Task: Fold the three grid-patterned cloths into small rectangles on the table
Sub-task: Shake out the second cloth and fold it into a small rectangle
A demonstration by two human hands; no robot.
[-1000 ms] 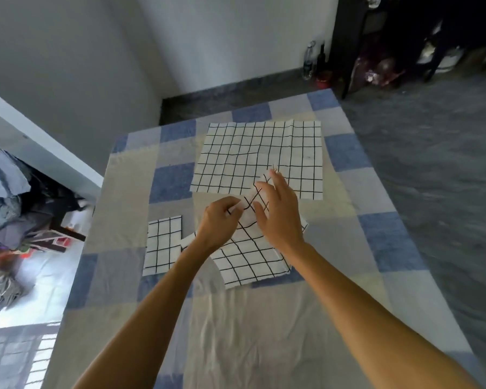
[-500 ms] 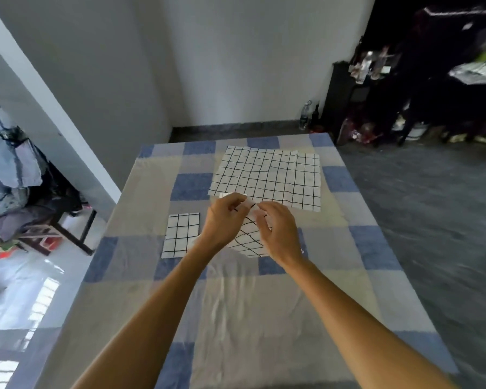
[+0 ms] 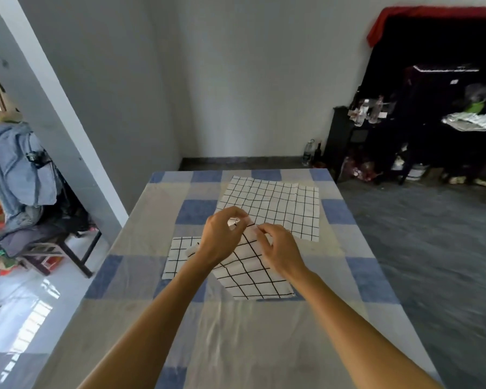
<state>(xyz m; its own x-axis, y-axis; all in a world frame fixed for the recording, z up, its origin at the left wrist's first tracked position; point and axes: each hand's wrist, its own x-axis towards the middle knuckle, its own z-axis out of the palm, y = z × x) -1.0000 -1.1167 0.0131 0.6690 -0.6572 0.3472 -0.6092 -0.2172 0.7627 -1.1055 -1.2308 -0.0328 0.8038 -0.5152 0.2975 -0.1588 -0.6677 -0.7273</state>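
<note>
Pinching the top of the middle cloth [image 3: 250,273], a white square with a black grid, two bare hands meet above the centre of the table [image 3: 236,346], which is covered in blue and beige checks. The left hand [image 3: 222,237] has its fingers and thumb curled tight onto the cloth's upper corner. The right hand [image 3: 282,251], just beside it, has its fingertips clamped on the same edge, so both grips are closed on fabric. The cloth is raised at that end and turned so its grid runs diagonally. It slopes down toward the near edge, where its lower hem meets the tabletop. Beyond the hands, toward the far edge, the open cloth [image 3: 275,209] lies spread flat and lightly creased, its near left part hidden behind the hands. Toward the left edge the folded cloth [image 3: 180,256] lies flat as a small rectangle, partly covered by the left wrist; whether it touches the middle cloth cannot be told. Off the table to the left, a chair [image 3: 44,249] is heaped with blue clothing. Past the far right corner, dark shelving [image 3: 343,136] holds bottles and clutter.
</note>
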